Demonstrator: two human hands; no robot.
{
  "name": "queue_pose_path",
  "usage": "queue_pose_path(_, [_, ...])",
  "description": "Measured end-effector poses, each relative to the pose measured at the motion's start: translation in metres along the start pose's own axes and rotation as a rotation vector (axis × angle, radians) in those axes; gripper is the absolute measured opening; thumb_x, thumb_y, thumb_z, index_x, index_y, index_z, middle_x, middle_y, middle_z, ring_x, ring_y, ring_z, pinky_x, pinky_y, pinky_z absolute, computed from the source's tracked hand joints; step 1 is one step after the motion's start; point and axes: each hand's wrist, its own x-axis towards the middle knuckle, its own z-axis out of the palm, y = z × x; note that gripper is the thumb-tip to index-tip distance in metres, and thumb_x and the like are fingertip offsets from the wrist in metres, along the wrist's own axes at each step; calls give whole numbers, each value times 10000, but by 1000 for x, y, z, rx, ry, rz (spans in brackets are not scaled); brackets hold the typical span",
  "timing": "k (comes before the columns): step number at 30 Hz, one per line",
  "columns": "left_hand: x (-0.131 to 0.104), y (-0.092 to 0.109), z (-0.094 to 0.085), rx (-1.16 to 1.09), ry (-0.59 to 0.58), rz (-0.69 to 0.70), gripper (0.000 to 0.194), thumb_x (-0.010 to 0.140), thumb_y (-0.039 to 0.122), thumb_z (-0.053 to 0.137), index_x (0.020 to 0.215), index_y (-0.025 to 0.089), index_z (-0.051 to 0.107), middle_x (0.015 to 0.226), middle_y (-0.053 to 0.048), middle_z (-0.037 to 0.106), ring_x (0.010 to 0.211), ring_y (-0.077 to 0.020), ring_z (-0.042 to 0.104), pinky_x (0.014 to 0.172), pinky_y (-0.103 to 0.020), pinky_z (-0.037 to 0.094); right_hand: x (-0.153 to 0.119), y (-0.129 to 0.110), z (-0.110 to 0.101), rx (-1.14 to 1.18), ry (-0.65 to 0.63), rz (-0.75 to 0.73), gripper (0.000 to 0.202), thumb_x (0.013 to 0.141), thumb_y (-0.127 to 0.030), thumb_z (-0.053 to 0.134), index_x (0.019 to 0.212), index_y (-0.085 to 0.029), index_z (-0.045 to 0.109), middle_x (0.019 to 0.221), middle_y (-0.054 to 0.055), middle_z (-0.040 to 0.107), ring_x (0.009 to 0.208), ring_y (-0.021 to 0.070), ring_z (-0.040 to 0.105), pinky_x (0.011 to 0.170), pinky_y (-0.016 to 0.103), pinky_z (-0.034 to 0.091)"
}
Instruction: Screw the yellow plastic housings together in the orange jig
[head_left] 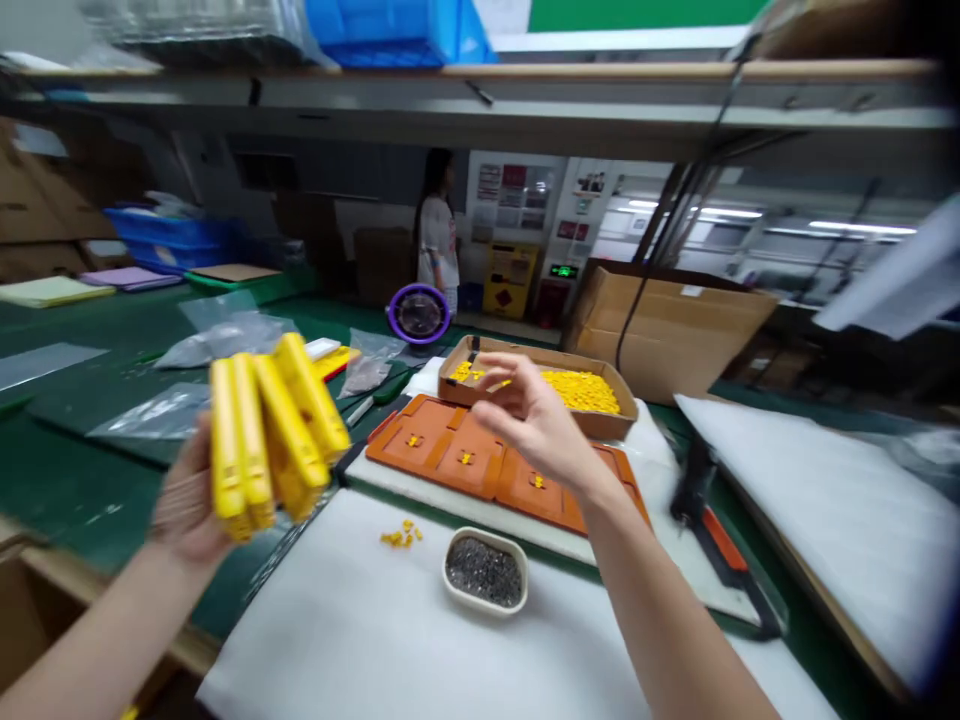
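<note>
Yellow bars are gripped in the left hand, left of the loosely spread right hand.

The tub sits before the tray, shallow box behind.

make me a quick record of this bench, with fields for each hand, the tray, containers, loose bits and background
left hand: the left hand holds several long yellow pieces
right hand: the right hand is over the orange tray, fingers curled, nothing visible held
tray: three small yellow parts visible on it
containers: cardboard box with small yellow parts behind tray; pale bowl of small dark bits in front
loose bits: yellow scraps left of bowl
background: purple-rimmed fan; standing person
</note>
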Motion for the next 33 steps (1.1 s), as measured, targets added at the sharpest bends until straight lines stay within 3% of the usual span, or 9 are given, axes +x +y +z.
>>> queue_pose_path(3, [34,-35,60,-184,-199,-227,353,947,406,396,1247,245,491,985,57,692,986,-126,619,819,-256,506,-21,18,-1,-48,-40,60,845,685,-442,740,1367,-262,275,1149,78,487,842,158,547,812,344,489])
queue_pose_path(5, [47,-68,96,-227,-354,-392,394,944,399,398,1275,201,479,1059,-13,674,1044,-184,597,872,-327,497,-37,36,-3,-61,62,53,1040,590,-458,802,1405,-266,185,1241,106,425,943,205,538,854,380,481])
queue_pose_path(8, [58,-111,121,-220,-401,-486,427,949,350,374,1320,149,440,1040,-99,676,995,-240,623,908,-419,479,-56,60,-7,-98,268,-2,1120,517,-450,844,1400,-271,179,1338,116,347,1185,277,430,1009,421,382])
queue_pose_path(12, [69,-137,107,-204,-433,-545,466,927,265,428,1374,148,372,1054,-129,666,1026,-263,605,979,-434,423,-66,74,-9,-182,289,31,1069,501,-445,851,1377,-308,255,1323,79,398,1215,277,415,1044,414,347])
queue_pose_path(15, [72,-135,95,-182,-417,-502,477,927,251,427,1390,167,350,1064,-124,664,1037,-267,598,989,-444,412,-66,74,-5,-249,270,79,986,540,-465,826,1362,-293,309,1267,81,444,1157,277,460,1005,417,381])
queue_pose_path(19, [69,-128,96,-136,-365,-482,487,926,254,426,1398,176,334,1110,-127,644,1065,-274,582,990,-464,408,-67,71,0,-230,310,121,895,619,-471,779,1358,-261,321,1281,87,446,1180,270,442,1016,401,368])
queue_pose_path(26, [61,-121,107,-128,-313,-408,441,934,292,403,1359,176,400,1141,-122,629,1103,-278,556,982,-469,418,-69,63,4,-37,339,191,823,681,-448,746,1352,-220,328,1357,97,407,1241,261,402,1059,403,335])
queue_pose_path(30, [56,-121,108,-39,-292,-290,377,919,294,444,1267,161,500,1112,-117,642,1041,-272,594,929,-429,472,-68,65,9,259,274,283,861,711,-416,731,1381,-224,225,1391,108,370,1251,244,413,1023,395,403])
queue_pose_path(33, [49,-125,104,99,-384,-215,389,847,299,583,1212,172,534,1084,-106,651,985,-270,619,886,-380,502,-68,65,14,397,219,343,862,709,-394,737,1367,-221,206,1376,120,392,1239,242,435,1012,408,423])
